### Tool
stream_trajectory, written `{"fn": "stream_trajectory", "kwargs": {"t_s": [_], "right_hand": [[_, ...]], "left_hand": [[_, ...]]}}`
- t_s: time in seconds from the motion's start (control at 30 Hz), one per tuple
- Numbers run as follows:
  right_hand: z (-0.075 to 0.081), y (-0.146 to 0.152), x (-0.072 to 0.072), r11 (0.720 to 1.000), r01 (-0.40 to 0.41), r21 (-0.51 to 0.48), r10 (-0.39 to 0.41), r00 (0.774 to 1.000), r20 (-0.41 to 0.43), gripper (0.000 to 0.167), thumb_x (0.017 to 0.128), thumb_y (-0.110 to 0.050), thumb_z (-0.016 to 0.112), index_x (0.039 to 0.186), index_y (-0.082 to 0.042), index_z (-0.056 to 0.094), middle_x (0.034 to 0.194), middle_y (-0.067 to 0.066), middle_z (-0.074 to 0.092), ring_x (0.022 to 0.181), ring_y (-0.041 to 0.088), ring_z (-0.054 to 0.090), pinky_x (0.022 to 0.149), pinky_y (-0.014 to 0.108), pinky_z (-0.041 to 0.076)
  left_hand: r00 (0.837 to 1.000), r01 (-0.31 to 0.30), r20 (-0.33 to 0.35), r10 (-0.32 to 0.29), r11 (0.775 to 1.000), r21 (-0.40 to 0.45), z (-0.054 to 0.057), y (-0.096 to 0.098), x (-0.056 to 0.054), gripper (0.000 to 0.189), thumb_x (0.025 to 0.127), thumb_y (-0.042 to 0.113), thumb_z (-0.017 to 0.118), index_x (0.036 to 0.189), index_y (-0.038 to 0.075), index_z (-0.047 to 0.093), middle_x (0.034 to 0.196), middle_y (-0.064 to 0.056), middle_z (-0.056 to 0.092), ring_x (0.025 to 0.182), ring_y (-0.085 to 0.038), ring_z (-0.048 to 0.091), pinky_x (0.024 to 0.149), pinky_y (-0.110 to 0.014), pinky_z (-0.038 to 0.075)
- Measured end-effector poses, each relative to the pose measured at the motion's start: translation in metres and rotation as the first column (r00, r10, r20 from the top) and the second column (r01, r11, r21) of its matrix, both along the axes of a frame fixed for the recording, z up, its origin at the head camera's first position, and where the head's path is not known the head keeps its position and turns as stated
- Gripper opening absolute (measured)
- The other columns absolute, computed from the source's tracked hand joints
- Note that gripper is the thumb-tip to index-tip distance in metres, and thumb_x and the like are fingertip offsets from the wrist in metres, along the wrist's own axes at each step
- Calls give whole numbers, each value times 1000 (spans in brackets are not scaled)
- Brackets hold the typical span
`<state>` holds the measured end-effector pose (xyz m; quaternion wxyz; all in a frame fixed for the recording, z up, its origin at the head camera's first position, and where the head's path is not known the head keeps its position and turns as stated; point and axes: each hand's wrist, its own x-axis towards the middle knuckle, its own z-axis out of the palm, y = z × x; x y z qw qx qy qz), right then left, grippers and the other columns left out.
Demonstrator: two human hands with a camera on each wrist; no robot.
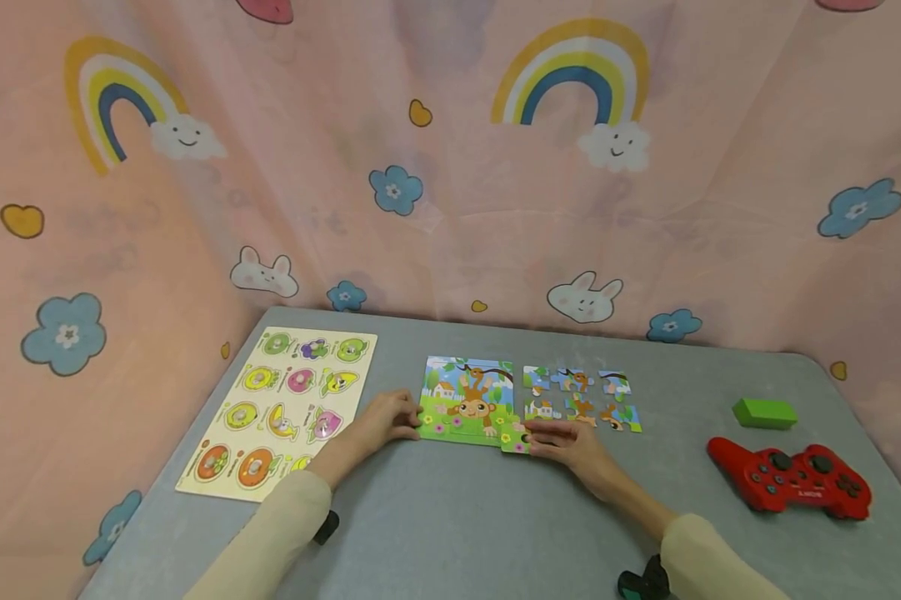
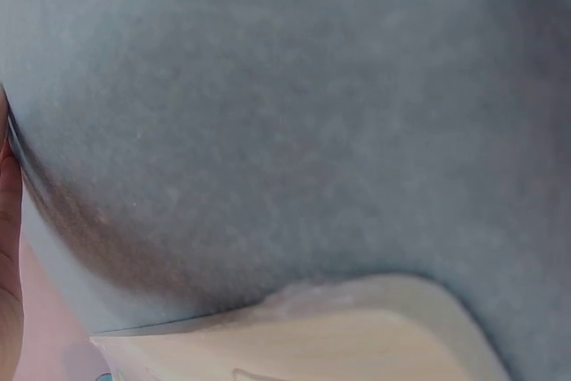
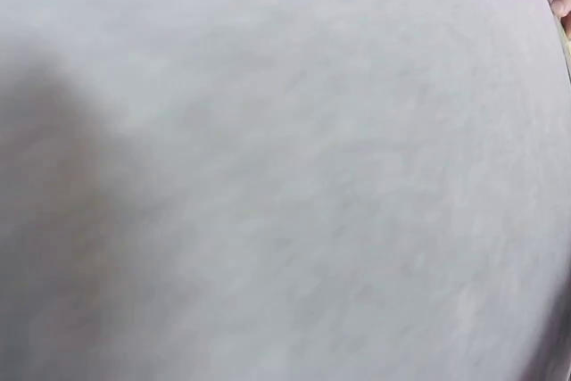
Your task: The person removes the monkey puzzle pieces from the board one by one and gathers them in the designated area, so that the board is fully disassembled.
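Note:
A monkey jigsaw puzzle [image 1: 461,404] lies on the grey table. My left hand [image 1: 381,423] holds its left edge, thumb and forefinger close together there. At its lower right corner, my right hand [image 1: 573,450] pinches a green jigsaw piece [image 1: 513,435] with pink flowers, partly hidden by the fingers. This piece overlaps the puzzle's corner in the head view. Several loose pieces [image 1: 581,381] lie in two rows just beyond the right hand. Only bits of fingers [image 2: 9,256] show at the left wrist view's edge, and a fingertip [image 3: 560,6] in the right wrist view's corner.
A cream fruit puzzle board [image 1: 243,357] lies left of the left hand, under the forearm's reach. To the right are a green block [image 1: 765,414] and a red game controller [image 1: 791,479]. A patterned pink curtain [image 1: 450,250] hangs behind the grey table [image 1: 450,533].

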<state>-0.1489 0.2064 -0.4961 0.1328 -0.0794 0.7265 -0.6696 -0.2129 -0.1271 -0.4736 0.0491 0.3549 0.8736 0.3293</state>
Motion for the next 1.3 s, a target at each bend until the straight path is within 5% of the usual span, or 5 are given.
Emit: {"fn": "stream_trajectory", "kwargs": {"t_s": [0.53,1.0,1.3], "right_hand": [[2,31,12,1000,-4,14,4,1000,24,48,88,-9,69,130,8,53,130,27,54,107,7,62,85,29,52],[4,31,15,973,58,223,-17,983,-181,38,83,-16,74,118,-5,67,121,13,64,111,10,60,88,22,48],[2,33,15,982,36,187,-3,985,-172,41,83,-10,74,121,2,64,121,20,62,101,14,64,81,24,52]], "left_hand": [[1000,9,-14,-9,1000,4,0,-1,-1,10,78,9,77,82,2,72,89,-5,61,86,-17,59,78,-30,51],[1000,9,-9,-9,1000,11,-2,-1,-1,9,79,9,77,83,3,72,89,-3,60,85,-15,58,78,-29,51],[1000,9,-2,-9,1000,16,-2,-1,-1,9,79,9,77,84,2,72,90,-4,61,85,-15,58,77,-29,50]]}}
